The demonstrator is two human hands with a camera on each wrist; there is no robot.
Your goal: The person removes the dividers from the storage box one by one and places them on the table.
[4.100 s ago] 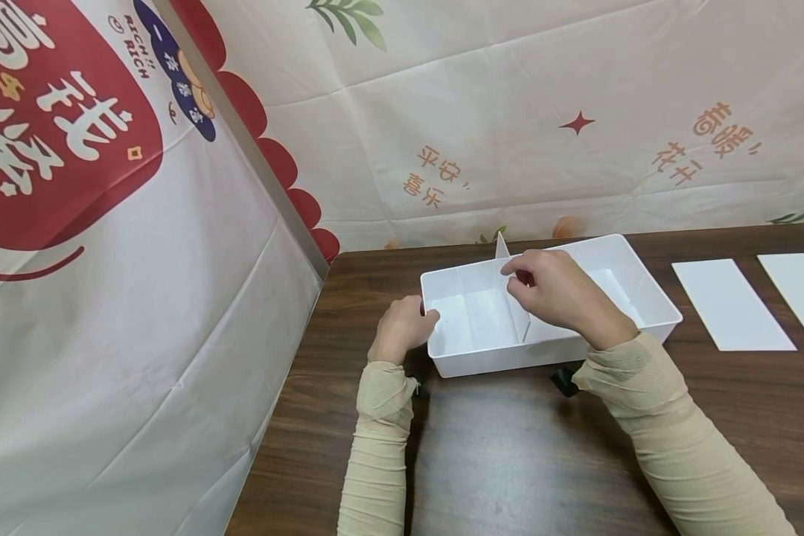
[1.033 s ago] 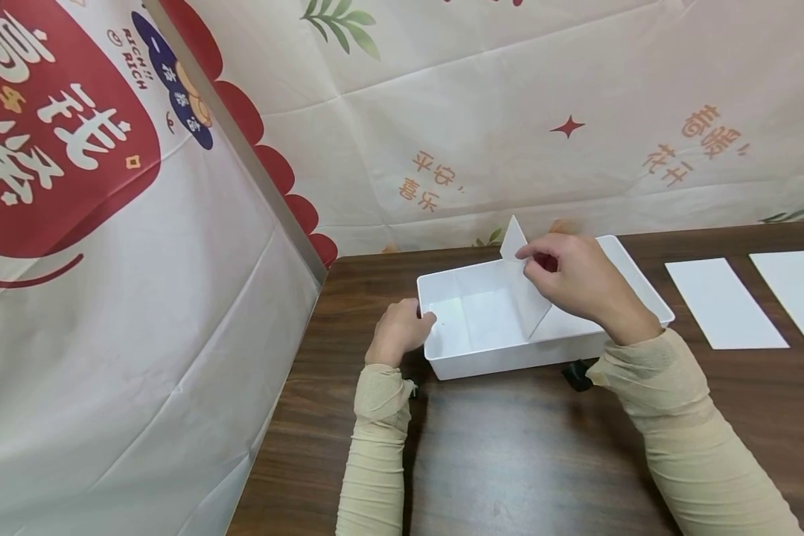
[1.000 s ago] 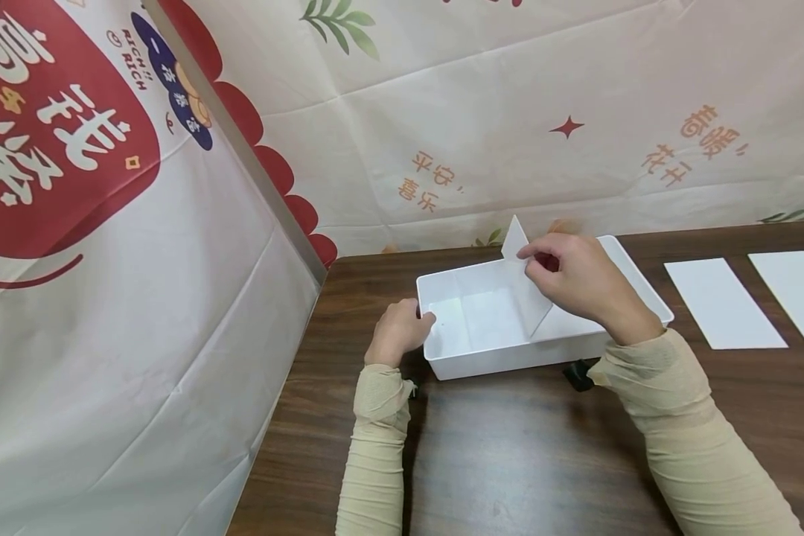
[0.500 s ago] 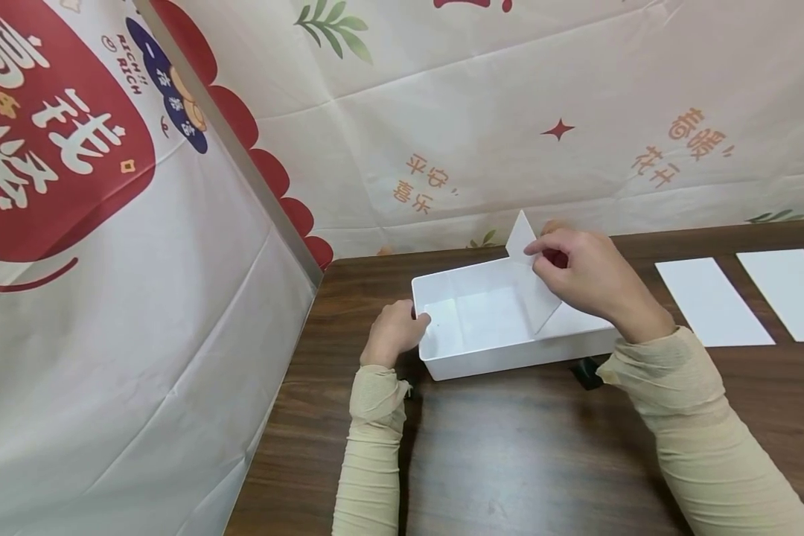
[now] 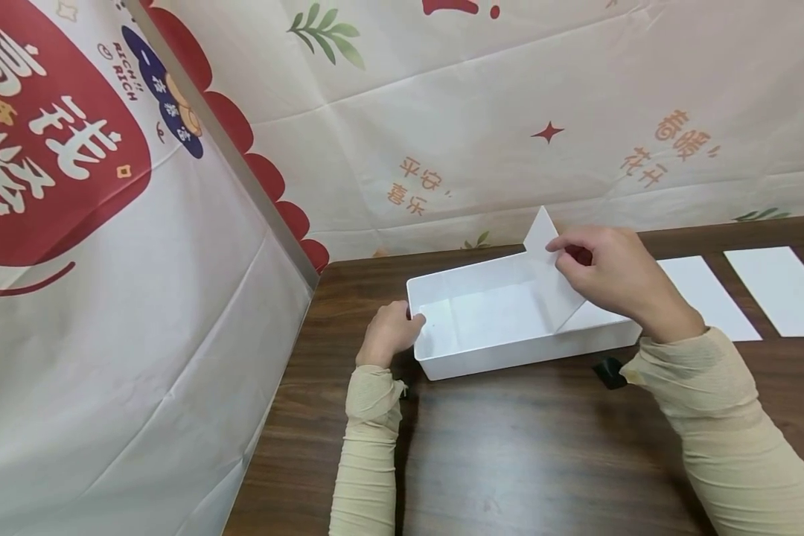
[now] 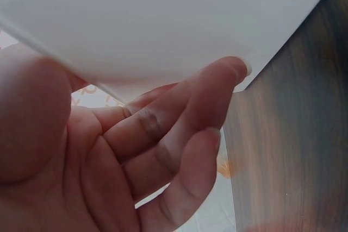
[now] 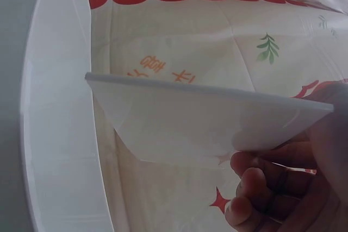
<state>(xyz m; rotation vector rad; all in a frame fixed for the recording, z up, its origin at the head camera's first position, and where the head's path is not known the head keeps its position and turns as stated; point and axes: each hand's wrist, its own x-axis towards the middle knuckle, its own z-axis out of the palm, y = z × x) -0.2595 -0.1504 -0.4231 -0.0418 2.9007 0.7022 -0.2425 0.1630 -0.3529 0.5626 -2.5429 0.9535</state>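
Observation:
A long white plastic box (image 5: 489, 359) lies on the dark wooden table (image 5: 509, 454). My left hand (image 5: 388, 331) holds its left end, thumb over the rim and fingers against the outside wall; the left wrist view shows the fingertips (image 6: 228, 71) on that wall. With thumb and forefinger my right hand (image 5: 613, 272) pinches the top edge of a thin white divider panel (image 5: 557, 294). The panel stands slanted across the box, its far corner rising above the back rim and its lower corner at the front rim. My right hand and the panel hide the box's right part.
Right of the box, two flat white rectangular sheets, a nearer one (image 5: 713, 298) partly behind my right wrist and another (image 5: 780, 290), lie on the table. A printed cloth (image 5: 476, 89) hangs behind, and another (image 5: 194, 335) hangs at the left side.
My right hand has raised the divider panel from lower in the box and moved it rightward. My left hand keeps its hold on the box's left end; the head view has shifted slightly.

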